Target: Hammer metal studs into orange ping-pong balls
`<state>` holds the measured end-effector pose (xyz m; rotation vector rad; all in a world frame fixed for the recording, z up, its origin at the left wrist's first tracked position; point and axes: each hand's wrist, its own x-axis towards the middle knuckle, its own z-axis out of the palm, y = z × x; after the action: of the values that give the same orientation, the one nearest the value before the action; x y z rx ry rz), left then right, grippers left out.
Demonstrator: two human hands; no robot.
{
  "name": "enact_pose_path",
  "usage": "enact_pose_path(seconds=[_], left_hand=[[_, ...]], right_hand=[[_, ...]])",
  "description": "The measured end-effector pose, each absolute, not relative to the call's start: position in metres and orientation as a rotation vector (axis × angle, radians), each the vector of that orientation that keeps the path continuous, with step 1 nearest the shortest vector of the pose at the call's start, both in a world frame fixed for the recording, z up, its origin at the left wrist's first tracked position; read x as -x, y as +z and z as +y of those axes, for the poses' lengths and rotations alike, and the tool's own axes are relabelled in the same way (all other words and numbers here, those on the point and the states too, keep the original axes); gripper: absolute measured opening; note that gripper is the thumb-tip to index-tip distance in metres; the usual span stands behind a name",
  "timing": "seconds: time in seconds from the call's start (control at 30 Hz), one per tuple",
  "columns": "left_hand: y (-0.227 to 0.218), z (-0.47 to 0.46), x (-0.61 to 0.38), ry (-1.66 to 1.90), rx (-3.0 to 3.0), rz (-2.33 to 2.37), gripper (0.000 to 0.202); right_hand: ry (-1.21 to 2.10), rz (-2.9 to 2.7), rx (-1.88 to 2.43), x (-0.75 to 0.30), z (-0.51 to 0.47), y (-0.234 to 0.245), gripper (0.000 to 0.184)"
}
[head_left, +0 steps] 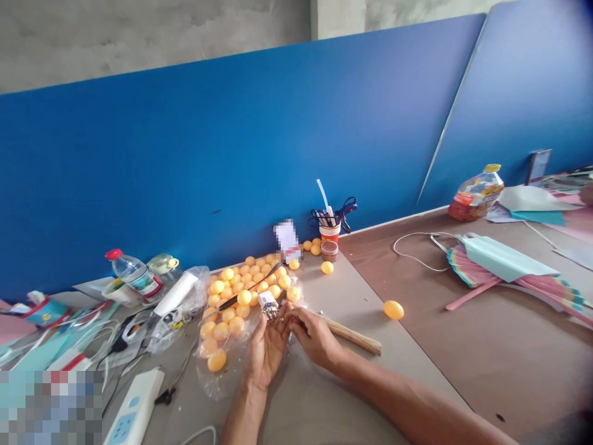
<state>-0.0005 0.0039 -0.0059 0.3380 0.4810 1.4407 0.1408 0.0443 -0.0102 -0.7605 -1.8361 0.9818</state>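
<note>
My left hand (267,357) is palm up above the table, holding a small clear packet (269,307) of shiny metallic bits at its fingers. My right hand (315,337) meets it from the right, fingertips pinched over the left palm; what is between them is too small to make out. Behind both hands, many orange ping-pong balls (221,331) lie in and around a clear plastic bag (210,380). Across the balls rests a slim black tool (228,303) with a dark strip beyond it. A wooden handle (354,337) extends from beneath my right hand, its far end hidden.
Loose orange balls (393,309) sit to the right. A red-and-white cup (330,232) of tools and a small lidded tub (329,251) stand by the blue partition (231,154). Left are a power strip (134,408), cables and a bottle (136,275); right, a pink-and-teal paper piece (509,256).
</note>
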Motion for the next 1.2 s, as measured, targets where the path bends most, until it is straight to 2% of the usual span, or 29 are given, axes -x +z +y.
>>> enact_pose_path(seconds=[0.3, 0.47, 0.63, 0.87, 1.1, 1.2], left_hand=[[-0.001, 0.002, -0.006, 1.428, -0.367, 0.49, 0.041], [-0.007, 0.003, -0.007, 1.42, -0.387, 0.511, 0.038], [-0.013, 0.004, -0.008, 1.407, -0.419, 0.516, 0.04], [-0.015, 0.004, -0.009, 1.384, -0.419, 0.484, 0.04], [-0.017, 0.003, -0.006, 1.349, -0.431, 0.504, 0.042], [-0.017, 0.004, -0.003, 1.363, -0.423, 0.504, 0.047]], right_hand=[[0.651, -2.054, 0.8, -0.136, 0.047, -0.013, 0.02], [0.594, -2.126, 0.807, -0.135, 0.047, -0.012, 0.016], [0.684, -2.141, 0.895, -0.135, 0.047, -0.014, 0.011], [0.976, -2.001, 0.895, -0.138, 0.049, -0.011, 0.021], [0.945, -2.02, 0.96, -0.139, 0.051, -0.013, 0.011], [1.063, -1.905, 0.941, -0.14, 0.052, -0.012, 0.012]])
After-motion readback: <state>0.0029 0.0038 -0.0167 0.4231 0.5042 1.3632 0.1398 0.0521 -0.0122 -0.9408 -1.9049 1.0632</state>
